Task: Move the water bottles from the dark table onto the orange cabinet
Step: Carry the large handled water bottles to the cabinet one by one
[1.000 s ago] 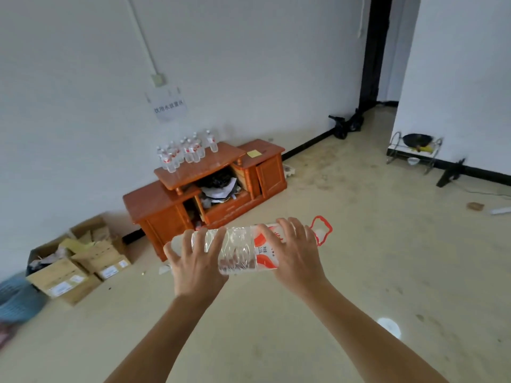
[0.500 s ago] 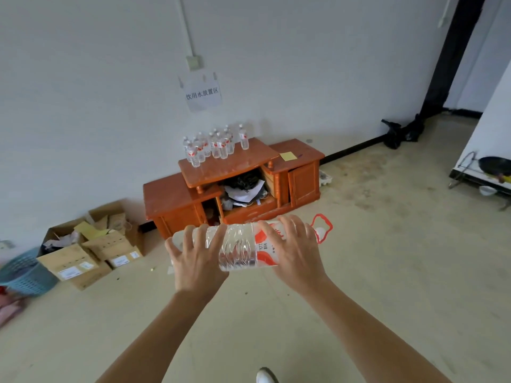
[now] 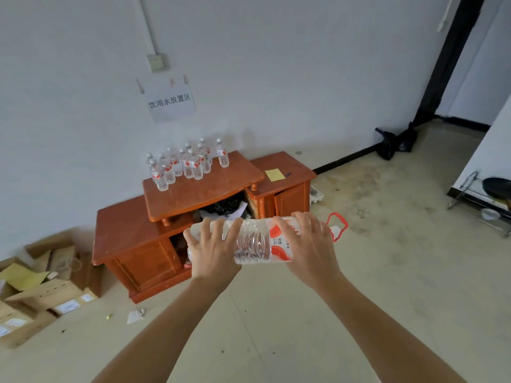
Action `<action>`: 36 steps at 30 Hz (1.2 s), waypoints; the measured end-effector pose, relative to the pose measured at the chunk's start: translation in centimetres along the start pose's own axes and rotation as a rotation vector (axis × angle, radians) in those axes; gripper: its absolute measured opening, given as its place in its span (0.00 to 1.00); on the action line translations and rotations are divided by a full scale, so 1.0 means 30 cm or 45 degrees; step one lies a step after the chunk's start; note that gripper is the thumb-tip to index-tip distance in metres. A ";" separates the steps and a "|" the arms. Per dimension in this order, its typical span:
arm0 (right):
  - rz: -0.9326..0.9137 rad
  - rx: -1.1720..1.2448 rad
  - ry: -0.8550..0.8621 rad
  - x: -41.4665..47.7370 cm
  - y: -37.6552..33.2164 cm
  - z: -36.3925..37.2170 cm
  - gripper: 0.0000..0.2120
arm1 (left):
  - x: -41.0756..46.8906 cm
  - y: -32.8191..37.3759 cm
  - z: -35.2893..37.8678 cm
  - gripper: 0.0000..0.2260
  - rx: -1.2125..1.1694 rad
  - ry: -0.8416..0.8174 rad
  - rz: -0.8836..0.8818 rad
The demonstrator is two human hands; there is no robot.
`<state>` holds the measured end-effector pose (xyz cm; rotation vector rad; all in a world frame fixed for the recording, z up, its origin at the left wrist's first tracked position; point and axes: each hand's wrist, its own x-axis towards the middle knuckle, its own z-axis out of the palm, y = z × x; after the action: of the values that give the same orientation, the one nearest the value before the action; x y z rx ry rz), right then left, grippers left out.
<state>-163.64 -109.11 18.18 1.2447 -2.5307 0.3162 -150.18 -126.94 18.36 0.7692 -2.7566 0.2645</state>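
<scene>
Carrying was the step in hand: a large clear plastic water bottle [image 3: 253, 241] with a red-and-white label lay on its side in the air, short of the orange wooden cabinet [image 3: 199, 192]. The left hand [image 3: 214, 246] grasped its base end, and the right hand [image 3: 307, 244] grasped the labelled part near the red carry loop. Small clear bottles [image 3: 188, 164] clustered at the rear left corner of the cabinet's raised top. Next, I judged, the bottle needed turning upright and setting on that top's bare front.

We see one head-worn wide-angle view, facing forward and down: left hand [image 3: 214, 248] and right hand [image 3: 309, 244] close, low centre; orange cabinet [image 3: 204, 194] farther off against the wall [image 3: 276, 78].
</scene>
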 end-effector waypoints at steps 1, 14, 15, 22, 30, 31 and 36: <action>0.007 0.004 -0.010 0.070 0.058 0.038 0.49 | 0.094 0.023 0.039 0.44 0.017 -0.005 0.028; -0.156 0.081 -0.100 0.993 0.484 0.412 0.49 | 1.019 0.085 0.355 0.47 0.103 -0.084 -0.172; -0.197 0.080 -0.116 1.072 0.482 0.434 0.48 | 1.063 0.060 0.376 0.46 0.086 -0.095 -0.212; -0.409 0.079 -0.233 1.470 0.380 0.670 0.50 | 1.289 -0.145 0.565 0.43 0.015 -0.169 -0.401; -0.499 -0.023 -0.326 1.983 0.156 0.967 0.49 | 1.659 -0.542 0.870 0.46 -0.105 -0.257 -0.464; -0.499 -0.035 -0.315 2.041 0.137 0.995 0.49 | 1.708 -0.586 0.900 0.45 -0.118 -0.251 -0.451; -0.463 -0.075 -0.336 2.290 0.098 1.110 0.48 | 1.941 -0.729 1.016 0.42 -0.177 -0.304 -0.434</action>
<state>-211.42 -168.41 11.90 1.7859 -2.4264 -0.0072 -192.83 -180.77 9.30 1.2817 -2.7539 -0.0929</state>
